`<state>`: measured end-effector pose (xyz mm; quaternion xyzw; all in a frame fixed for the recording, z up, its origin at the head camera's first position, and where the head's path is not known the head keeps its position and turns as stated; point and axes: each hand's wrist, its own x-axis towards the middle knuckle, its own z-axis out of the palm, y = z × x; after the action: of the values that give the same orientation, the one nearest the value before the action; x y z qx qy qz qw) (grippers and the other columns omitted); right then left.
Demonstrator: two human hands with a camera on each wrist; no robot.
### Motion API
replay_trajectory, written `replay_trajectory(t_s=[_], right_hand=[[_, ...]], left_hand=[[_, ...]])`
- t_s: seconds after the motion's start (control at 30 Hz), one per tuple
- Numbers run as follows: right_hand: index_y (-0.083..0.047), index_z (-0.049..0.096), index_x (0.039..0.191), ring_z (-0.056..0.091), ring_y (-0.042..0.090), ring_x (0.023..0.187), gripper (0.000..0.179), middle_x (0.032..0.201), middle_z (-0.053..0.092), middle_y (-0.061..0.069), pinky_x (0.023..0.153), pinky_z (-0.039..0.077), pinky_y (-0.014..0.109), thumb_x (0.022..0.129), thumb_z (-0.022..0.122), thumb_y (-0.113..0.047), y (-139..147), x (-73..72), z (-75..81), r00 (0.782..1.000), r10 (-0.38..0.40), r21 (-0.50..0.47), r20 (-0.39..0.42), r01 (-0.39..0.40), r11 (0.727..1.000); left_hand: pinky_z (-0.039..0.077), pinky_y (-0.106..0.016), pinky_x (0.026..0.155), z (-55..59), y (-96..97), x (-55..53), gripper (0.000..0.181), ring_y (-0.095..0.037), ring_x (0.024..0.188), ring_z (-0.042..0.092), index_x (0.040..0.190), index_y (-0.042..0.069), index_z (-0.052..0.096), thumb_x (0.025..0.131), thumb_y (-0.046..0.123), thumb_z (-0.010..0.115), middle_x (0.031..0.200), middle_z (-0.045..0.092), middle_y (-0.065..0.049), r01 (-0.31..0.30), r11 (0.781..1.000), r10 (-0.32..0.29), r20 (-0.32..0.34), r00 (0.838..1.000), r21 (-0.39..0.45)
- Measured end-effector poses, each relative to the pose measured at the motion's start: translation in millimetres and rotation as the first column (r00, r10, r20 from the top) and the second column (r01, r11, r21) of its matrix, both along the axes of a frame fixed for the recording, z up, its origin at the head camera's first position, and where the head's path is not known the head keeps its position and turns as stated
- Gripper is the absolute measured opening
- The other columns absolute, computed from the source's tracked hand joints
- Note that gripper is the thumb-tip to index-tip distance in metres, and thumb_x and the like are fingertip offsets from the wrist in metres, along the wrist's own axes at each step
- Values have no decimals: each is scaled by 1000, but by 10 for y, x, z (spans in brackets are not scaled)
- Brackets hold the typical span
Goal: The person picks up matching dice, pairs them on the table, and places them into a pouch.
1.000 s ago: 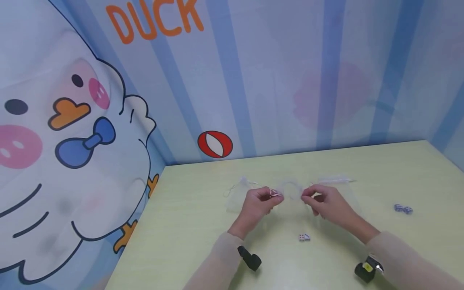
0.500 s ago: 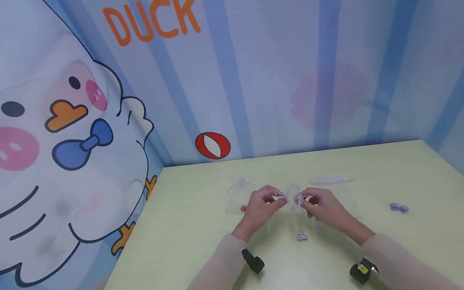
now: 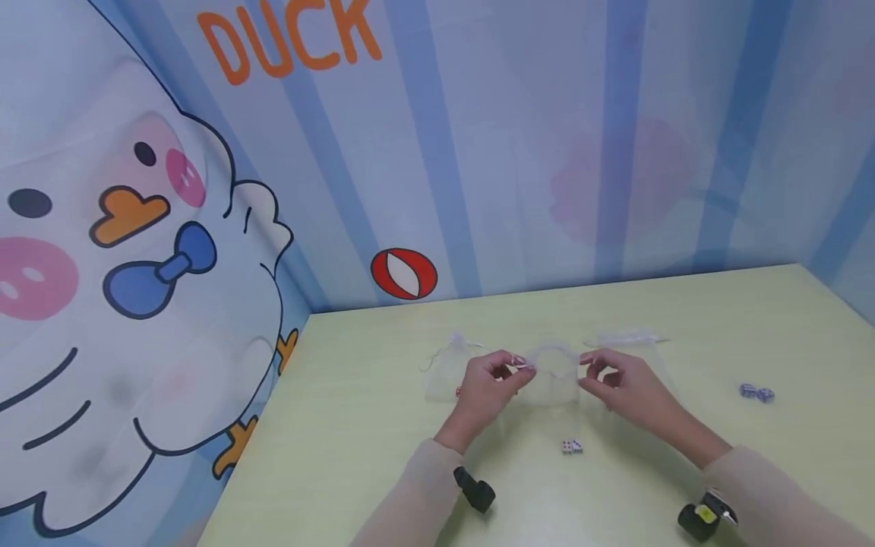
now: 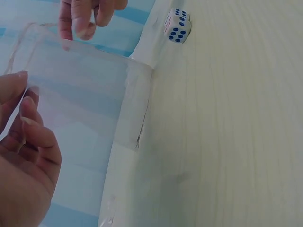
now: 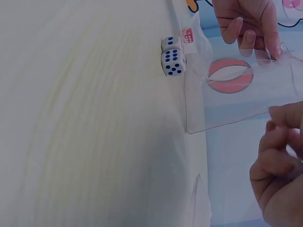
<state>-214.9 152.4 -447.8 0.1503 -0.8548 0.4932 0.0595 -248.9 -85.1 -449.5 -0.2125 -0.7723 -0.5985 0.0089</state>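
Observation:
Between my hands hangs a sheer white drawstring bag (image 3: 557,387), its mouth spread at the top. My left hand (image 3: 487,387) pinches the bag's rim and cord at the left. At the opposite rim, my right hand (image 3: 625,384) touches the edge with a fingertip, thumb and index parted. Both hands show beside the bag (image 4: 90,90) in the left wrist view; it looks flat and see-through. Below it on the table lie two white dice (image 3: 572,447) side by side. The right wrist view shows blue pips on these dice (image 5: 173,62).
A second sheer bag (image 3: 440,376), with a red die (image 3: 458,392) mostly hidden by my left hand, lies behind at the left. Another sheer bag (image 3: 629,339) lies behind my right hand. Two bluish dice (image 3: 756,393) sit at the table's right. A printed cloth wall (image 3: 519,152) stands behind.
My hands first drew together at the bag's mouth, then moved apart again, the right hand going right. The mouth now spreads wider. The right thumb and index have parted.

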Motion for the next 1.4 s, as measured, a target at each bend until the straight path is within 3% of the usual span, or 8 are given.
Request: replay_trajectory(t_s=[0.1, 0.2, 0.37, 0.53, 0.93, 1.13, 1.27, 1.4], right_hand=[[3, 63, 104, 48, 12, 60, 18, 75, 53, 1, 53, 42, 25, 88, 71, -3, 28, 33, -17, 1000, -11, 60, 12, 10, 998], [-2, 64, 92, 44, 9, 60, 10, 69, 49, -2, 55, 41, 25, 87, 72, -5, 55, 77, -39, 994, 75, 110, 75, -84, 990], [-6, 71, 89, 44, 5, 58, 5, 65, 51, -7, 55, 40, 24, 86, 74, -10, 74, 138, -99, 945, 282, 139, 166, -306, 942], [-6, 73, 94, 45, 4, 57, 13, 65, 51, -8, 56, 41, 24, 83, 77, -11, 30, 170, -155, 921, 337, 171, 196, -370, 913], [-10, 74, 90, 45, 3, 55, 5, 63, 51, -10, 56, 42, 24, 85, 74, -10, -5, 180, -172, 936, 310, 226, 168, -343, 912], [-10, 74, 96, 41, 5, 56, 11, 63, 46, -9, 53, 38, 24, 89, 75, -18, 18, 201, 177, 959, 262, 228, 104, -280, 933], [-8, 74, 100, 41, 6, 57, 14, 64, 46, -8, 52, 38, 25, 90, 74, -17, 5, 204, 454, 975, 224, 211, -4, -218, 953], [-7, 74, 103, 43, 8, 57, 16, 64, 47, -8, 52, 39, 25, 89, 75, -13, -28, 169, 617, 981, 162, 201, -111, -137, 970]], left_hand=[[42, -20, 55, -5, -13, 6, 10, -8, 64, 55, 96, 7, 75, 90, 15, 74, 84, 68, -2, -1, 1000, 1, -5, 1000, -1], [42, -20, 55, -8, -18, 4, 10, -9, 65, 55, 95, 9, 75, 90, 17, 75, 82, 67, 0, -6, 1000, 6, -9, 1000, -8], [42, -21, 55, -5, -7, -8, 11, -10, 66, 55, 95, 9, 75, 90, 19, 75, 82, 67, 0, -3, 1000, 3, -6, 1000, -25], [42, -21, 56, 24, 3, -6, 12, -11, 67, 55, 96, 9, 75, 91, 20, 74, 85, 67, -6, -8, 999, 7, -7, 1000, -38], [42, -21, 57, -21, -23, -24, 10, -11, 67, 54, 95, 9, 73, 91, 18, 74, 86, 66, 1, 8, 1000, -8, 3, 1000, -22], [43, -21, 57, -20, -19, -62, 10, -10, 66, 55, 95, 10, 71, 92, 19, 73, 85, 65, 3, 25, 999, -25, -22, 999, -23], [42, -21, 57, -12, -22, -63, 10, -10, 66, 53, 95, 10, 71, 92, 19, 72, 85, 64, 5, 21, 999, -22, -12, 1000, -26], [38, -21, 56, -11, -30, -25, 11, -12, 67, 50, 96, 9, 72, 92, 19, 73, 86, 63, 5, 9, 999, -9, 12, 1000, -42]])
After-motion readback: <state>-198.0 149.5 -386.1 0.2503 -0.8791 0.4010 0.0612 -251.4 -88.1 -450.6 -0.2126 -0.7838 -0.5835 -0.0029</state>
